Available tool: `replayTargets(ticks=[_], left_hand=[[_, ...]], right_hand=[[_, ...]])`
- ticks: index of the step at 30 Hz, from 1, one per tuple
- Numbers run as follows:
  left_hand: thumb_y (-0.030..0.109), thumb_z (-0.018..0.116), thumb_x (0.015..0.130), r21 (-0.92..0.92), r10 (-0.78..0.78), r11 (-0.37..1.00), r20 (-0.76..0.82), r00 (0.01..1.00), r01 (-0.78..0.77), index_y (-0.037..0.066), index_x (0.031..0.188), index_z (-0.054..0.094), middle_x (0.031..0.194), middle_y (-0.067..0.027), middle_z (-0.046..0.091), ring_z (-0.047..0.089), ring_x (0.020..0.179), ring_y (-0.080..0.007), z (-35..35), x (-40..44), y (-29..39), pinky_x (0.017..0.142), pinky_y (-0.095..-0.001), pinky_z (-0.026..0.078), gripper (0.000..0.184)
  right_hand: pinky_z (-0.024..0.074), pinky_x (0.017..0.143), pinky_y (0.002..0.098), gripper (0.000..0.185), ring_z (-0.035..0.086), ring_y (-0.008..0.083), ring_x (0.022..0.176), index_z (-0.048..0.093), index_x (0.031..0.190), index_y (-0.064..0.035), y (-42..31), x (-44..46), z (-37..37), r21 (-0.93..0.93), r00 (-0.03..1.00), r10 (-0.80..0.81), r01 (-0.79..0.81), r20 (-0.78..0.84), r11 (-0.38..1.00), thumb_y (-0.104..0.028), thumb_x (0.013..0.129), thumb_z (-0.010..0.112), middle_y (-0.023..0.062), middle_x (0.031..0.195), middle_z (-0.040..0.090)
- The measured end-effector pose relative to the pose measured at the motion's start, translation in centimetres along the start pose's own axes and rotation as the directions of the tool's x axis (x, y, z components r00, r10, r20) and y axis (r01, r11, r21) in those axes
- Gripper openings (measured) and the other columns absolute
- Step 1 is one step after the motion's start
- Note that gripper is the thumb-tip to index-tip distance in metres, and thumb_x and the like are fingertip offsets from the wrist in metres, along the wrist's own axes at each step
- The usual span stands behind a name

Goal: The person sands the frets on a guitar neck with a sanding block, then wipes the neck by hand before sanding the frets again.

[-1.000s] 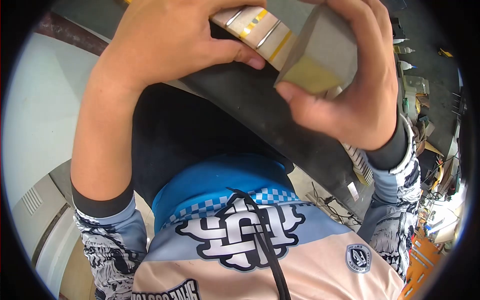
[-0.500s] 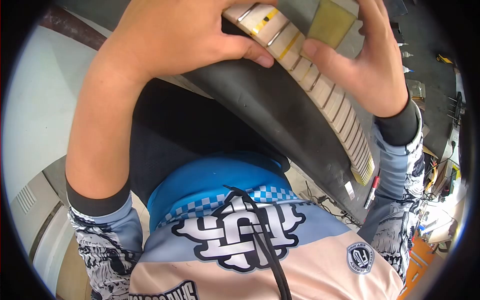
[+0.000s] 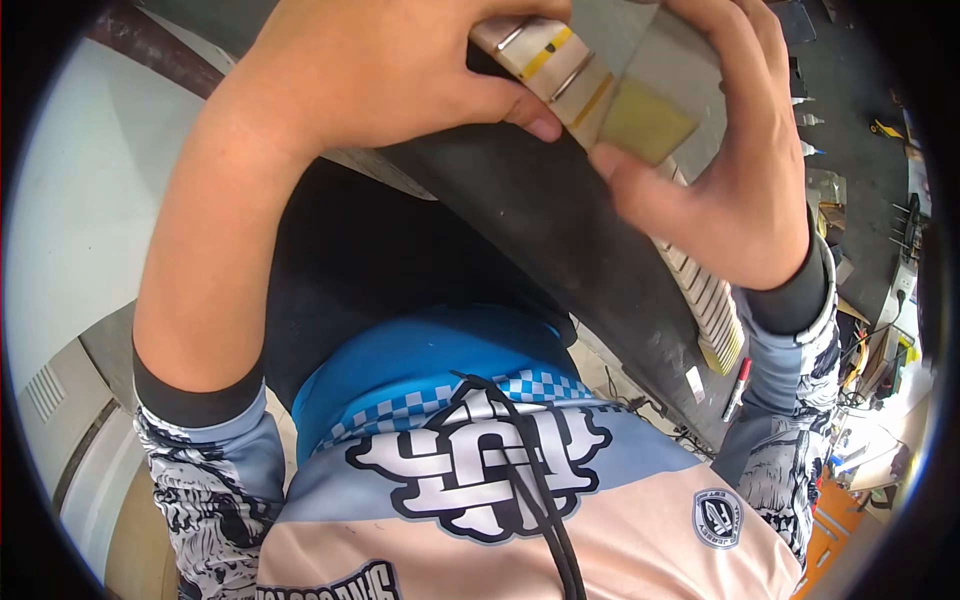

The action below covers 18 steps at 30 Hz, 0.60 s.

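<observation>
A pale guitar neck (image 3: 566, 88) with metal frets and yellow marks runs diagonally over a black surface (image 3: 520, 190). My left hand (image 3: 400, 75) wraps around its upper end, thumb along the near edge; the fingers on the far side are partly out of frame. In my right hand (image 3: 715, 205) is a flat olive-yellow block (image 3: 648, 122), gripped between thumb and fingers. It rests on or just over the frets and covers part of the neck. A greyish, blurred area shows above the block, and I cannot make out what it is.
A red and white marker (image 3: 737, 388) and a small white label (image 3: 695, 384) lie near the neck's lower end. To the right are small bottles (image 3: 810, 120), a power strip (image 3: 905, 285) and scattered tools. A white panel (image 3: 90, 220) stands at the left.
My right hand and the block have moved down along the neck, and the block looks tilted differently. My left hand and the neck's upper end have shifted slightly right and down.
</observation>
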<state>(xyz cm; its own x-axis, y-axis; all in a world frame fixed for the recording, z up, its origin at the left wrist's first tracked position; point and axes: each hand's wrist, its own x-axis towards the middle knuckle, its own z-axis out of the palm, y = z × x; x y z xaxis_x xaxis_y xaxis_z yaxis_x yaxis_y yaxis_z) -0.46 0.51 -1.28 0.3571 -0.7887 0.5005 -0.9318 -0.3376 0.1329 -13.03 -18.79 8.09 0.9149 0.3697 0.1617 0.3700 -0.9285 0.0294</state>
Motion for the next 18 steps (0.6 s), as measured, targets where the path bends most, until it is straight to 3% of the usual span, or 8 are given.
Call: replayTargets(ticks=[1, 4, 8, 12, 13, 15, 16, 18], left_hand=[[0.054, 0.085, 0.075, 0.019, -0.002, 1.000, 0.022, 1.000, 0.002, 0.011, 0.114, 0.074, 0.115, -0.0082, 0.073, 0.059, 0.131, -0.0343, -0.3, 0.1, 0.2, 0.114, -0.0616, 0.033, 0.059], [0.054, 0.085, 0.075, 0.040, 0.001, 0.999, 0.016, 1.000, -0.002, 0.011, 0.115, 0.074, 0.115, -0.0081, 0.073, 0.058, 0.132, -0.0342, -0.3, 0.0, 0.4, 0.115, -0.0617, 0.033, 0.060], [0.055, 0.084, 0.076, -0.012, -0.011, 1.000, -0.001, 1.000, 0.011, 0.011, 0.115, 0.074, 0.115, -0.0077, 0.073, 0.057, 0.133, -0.0337, -0.1, 0.0, 0.3, 0.116, -0.0614, 0.032, 0.060], [0.056, 0.083, 0.076, -0.037, 0.050, 0.998, -0.079, 0.996, -0.053, 0.011, 0.116, 0.074, 0.115, -0.0073, 0.073, 0.057, 0.133, -0.0332, 0.7, -0.2, 0.4, 0.117, -0.0607, 0.032, 0.060], [0.056, 0.083, 0.076, -0.090, 0.065, 0.993, -0.107, 0.992, -0.075, 0.011, 0.116, 0.074, 0.115, -0.0072, 0.073, 0.057, 0.133, -0.0331, 0.6, -0.1, 0.4, 0.117, -0.0605, 0.032, 0.060], [0.056, 0.083, 0.077, -0.089, 0.060, 0.994, -0.092, 0.994, -0.068, 0.011, 0.116, 0.074, 0.115, -0.0070, 0.073, 0.057, 0.133, -0.0329, 0.3, 0.0, 0.5, 0.117, -0.0600, 0.032, 0.060], [0.055, 0.083, 0.077, -0.031, 0.037, 0.999, -0.058, 0.998, -0.038, 0.011, 0.116, 0.074, 0.115, -0.0068, 0.074, 0.057, 0.133, -0.0328, 0.1, 0.2, 0.7, 0.117, -0.0598, 0.032, 0.060], [0.054, 0.083, 0.077, -0.061, 0.039, 0.997, -0.089, 0.995, -0.045, 0.011, 0.115, 0.074, 0.114, -0.0065, 0.074, 0.058, 0.132, -0.0328, 0.3, 0.2, 0.5, 0.116, -0.0593, 0.033, 0.058]], right_hand=[[0.0380, 0.105, 0.0534, 0.082, 0.044, 0.0380, 0.119, 0.048, 0.138, -0.0025, 0.7, -0.2, 1.7, 0.040, 0.996, -0.021, 0.024, -0.091, 0.999, -0.030, 0.069, 0.082, 0.0173, 0.130, 0.053], [0.0355, 0.108, 0.0557, 0.083, 0.045, 0.0376, 0.117, 0.049, 0.139, -0.0035, 2.0, 0.1, 1.4, 0.016, 0.998, -0.012, 0.013, -0.069, 1.000, -0.032, 0.068, 0.082, 0.0169, 0.128, 0.054], [0.0412, 0.106, 0.0494, 0.077, 0.047, 0.0380, 0.120, 0.050, 0.138, -0.0021, -0.5, 0.1, -0.4, 0.034, 1.000, 0.013, -0.014, 0.024, 0.999, -0.029, 0.073, 0.081, 0.0184, 0.129, 0.051], [0.0427, 0.105, 0.0465, 0.079, 0.049, 0.0347, 0.123, 0.049, 0.139, -0.0033, 2.9, -1.1, -0.2, -0.216, 0.993, 0.074, -0.094, -0.097, 0.972, -0.032, 0.075, 0.085, 0.0182, 0.130, 0.050], [0.0433, 0.105, 0.0457, 0.080, 0.050, 0.0336, 0.124, 0.049, 0.139, -0.0036, 2.7, -1.2, -1.0, -0.200, 0.990, 0.093, -0.114, -0.111, 0.973, -0.033, 0.075, 0.087, 0.0181, 0.130, 0.049], [0.0436, 0.104, 0.0433, 0.083, 0.052, 0.0315, 0.121, 0.048, 0.140, -0.0023, 1.8, -1.2, -1.0, 0.109, 0.981, 0.084, -0.065, -0.174, 0.992, -0.037, 0.076, 0.088, 0.0173, 0.128, 0.050], [0.0436, 0.104, 0.0423, 0.084, 0.053, 0.0308, 0.120, 0.048, 0.140, -0.0016, 1.0, -1.0, 0.9, 0.172, 0.961, 0.111, -0.068, -0.253, 0.983, -0.039, 0.077, 0.089, 0.0170, 0.128, 0.050], [0.0436, 0.103, 0.0411, 0.085, 0.054, 0.0297, 0.118, 0.048, 0.139, -0.0003, 1.5, -0.8, 1.6, 0.148, 0.964, 0.129, -0.096, -0.234, 0.984, -0.042, 0.077, 0.089, 0.0167, 0.127, 0.051]])
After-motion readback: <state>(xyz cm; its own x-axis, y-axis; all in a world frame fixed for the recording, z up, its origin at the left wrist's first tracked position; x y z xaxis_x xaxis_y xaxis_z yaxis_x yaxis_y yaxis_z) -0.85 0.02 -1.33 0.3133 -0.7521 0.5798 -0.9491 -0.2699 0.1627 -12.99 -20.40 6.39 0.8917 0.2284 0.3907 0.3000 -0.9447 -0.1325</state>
